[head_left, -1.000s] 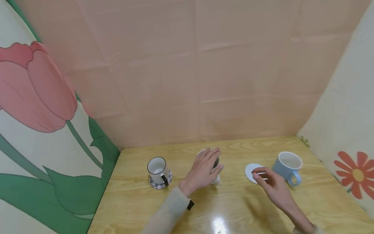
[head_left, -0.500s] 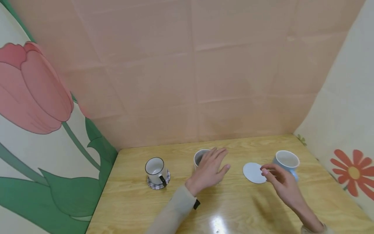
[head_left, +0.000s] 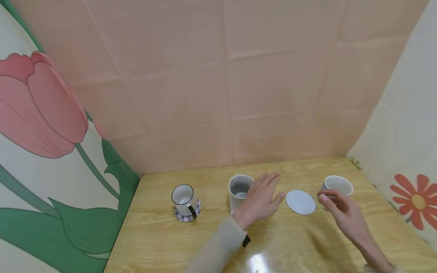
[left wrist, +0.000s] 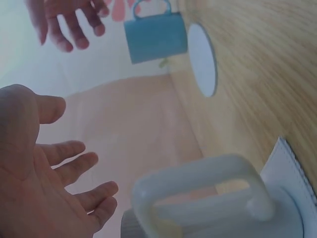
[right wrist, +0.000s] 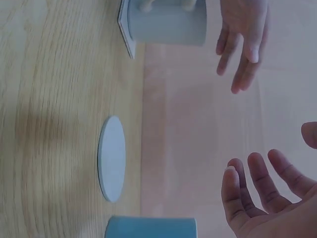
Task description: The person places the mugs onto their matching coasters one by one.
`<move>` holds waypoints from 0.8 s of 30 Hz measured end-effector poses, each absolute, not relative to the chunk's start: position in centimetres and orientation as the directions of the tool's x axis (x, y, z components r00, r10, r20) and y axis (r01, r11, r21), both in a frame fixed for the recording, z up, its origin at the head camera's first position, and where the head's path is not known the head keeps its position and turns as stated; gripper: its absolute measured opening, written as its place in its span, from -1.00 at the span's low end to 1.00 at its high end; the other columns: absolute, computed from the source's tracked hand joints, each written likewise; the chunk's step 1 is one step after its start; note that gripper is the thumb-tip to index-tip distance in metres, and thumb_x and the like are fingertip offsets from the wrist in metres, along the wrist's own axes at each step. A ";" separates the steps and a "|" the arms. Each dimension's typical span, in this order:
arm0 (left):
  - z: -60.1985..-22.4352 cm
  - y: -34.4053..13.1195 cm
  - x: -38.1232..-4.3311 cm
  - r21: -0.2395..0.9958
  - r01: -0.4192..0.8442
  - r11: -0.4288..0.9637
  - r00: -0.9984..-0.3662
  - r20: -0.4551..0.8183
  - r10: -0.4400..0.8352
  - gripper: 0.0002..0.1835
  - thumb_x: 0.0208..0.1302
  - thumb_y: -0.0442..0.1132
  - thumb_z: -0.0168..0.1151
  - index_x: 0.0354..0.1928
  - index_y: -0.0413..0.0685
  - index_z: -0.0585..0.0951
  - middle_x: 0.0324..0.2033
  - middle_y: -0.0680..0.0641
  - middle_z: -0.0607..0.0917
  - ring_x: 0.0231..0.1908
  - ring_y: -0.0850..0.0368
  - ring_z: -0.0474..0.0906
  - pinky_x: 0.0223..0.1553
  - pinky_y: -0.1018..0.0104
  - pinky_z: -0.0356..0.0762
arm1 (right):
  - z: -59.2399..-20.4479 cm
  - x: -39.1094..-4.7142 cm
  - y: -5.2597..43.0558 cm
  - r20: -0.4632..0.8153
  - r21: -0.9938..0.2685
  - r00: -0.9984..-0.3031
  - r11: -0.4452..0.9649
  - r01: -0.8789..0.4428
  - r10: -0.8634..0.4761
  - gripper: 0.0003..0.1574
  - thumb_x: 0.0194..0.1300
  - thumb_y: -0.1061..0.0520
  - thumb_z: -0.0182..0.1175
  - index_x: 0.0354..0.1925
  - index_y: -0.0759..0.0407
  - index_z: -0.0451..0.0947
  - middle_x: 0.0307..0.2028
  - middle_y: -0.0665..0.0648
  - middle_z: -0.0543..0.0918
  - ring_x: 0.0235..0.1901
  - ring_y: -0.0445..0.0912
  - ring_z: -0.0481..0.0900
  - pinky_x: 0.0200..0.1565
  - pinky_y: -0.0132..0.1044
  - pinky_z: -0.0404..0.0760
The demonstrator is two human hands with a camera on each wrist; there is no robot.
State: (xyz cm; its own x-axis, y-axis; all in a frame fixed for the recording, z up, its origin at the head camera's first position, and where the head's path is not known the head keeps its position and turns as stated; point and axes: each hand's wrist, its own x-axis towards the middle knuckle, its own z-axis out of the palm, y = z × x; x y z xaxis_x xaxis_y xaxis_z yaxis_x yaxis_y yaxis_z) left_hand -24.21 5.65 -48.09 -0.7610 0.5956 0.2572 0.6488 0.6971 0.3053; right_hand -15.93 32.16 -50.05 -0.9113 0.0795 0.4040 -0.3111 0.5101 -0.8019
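My left hand (head_left: 259, 199) hovers with spread fingers, partly in front of a white mug (head_left: 235, 197). That mug stands on a white square coaster (left wrist: 285, 171), its thick handle (left wrist: 198, 179) facing the left wrist camera. A round pale coaster (head_left: 301, 202) lies on the table, bare, between my two hands. To its right is a light blue mug (left wrist: 157, 38); in the head view my right hand (head_left: 346, 216) covers most of it. The right hand's fingers (right wrist: 265, 186) are loosely bent around nothing. Neither hand touches a mug or coaster.
At the left, a white mug with black rim and handle (head_left: 182, 195) stands on a round plaid coaster (head_left: 182, 217). The wooden table (head_left: 153, 242) meets a pink backdrop (head_left: 177, 94) behind, with flower-printed sheets at both sides.
Both hands have moved to the right, held in the air. The white mug's opening and the round coaster are now uncovered; the right hand now hides more of the blue mug.
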 end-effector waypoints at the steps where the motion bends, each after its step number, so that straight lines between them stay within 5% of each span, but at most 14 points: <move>1: -48.2 5.9 -24.2 0.307 0.648 0.697 -0.761 0.259 0.595 -0.36 0.70 0.14 -0.10 0.67 0.12 0.25 0.64 0.11 0.29 0.63 0.01 0.21 0.61 -0.01 0.27 | -50.0 -15.8 32.4 0.401 -0.801 -0.912 0.516 -0.303 0.088 -0.75 0.59 0.27 0.19 0.13 0.36 0.64 -0.08 -0.42 0.72 -0.12 -0.46 0.69 -0.16 -0.56 0.69; 15: -50.6 8.7 -23.4 0.259 0.652 0.713 -0.757 0.268 0.595 -0.35 0.66 0.19 -0.02 0.62 0.09 0.34 0.59 0.09 0.39 0.54 0.04 0.37 0.51 0.09 0.44 | -50.3 -15.5 36.1 0.384 -0.816 -0.897 0.536 -0.218 0.219 -0.70 0.56 0.23 0.24 0.15 0.35 0.64 -0.06 -0.56 0.66 -0.18 -0.58 0.65 -0.29 -0.62 0.54; 24: -52.0 9.5 -23.3 0.262 0.642 0.720 -0.766 0.238 0.596 -0.36 0.65 0.20 -0.01 0.61 0.12 0.35 0.59 0.10 0.38 0.54 0.07 0.37 0.50 0.13 0.44 | -51.1 -15.3 38.4 0.343 -0.827 -0.892 0.545 -0.138 0.295 -0.71 0.58 0.16 0.25 0.09 0.35 0.64 -0.27 -0.52 0.69 -0.29 -0.56 0.67 -0.32 -0.63 0.60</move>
State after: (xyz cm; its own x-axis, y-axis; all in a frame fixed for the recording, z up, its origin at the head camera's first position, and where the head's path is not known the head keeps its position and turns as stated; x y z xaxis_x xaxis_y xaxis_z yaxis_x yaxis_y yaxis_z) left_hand -23.34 9.55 -52.03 -0.7664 0.5964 0.2385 0.6421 0.7204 0.2621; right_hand -15.27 38.41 -51.12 -0.8915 0.2954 0.3434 -0.1377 0.5454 -0.8268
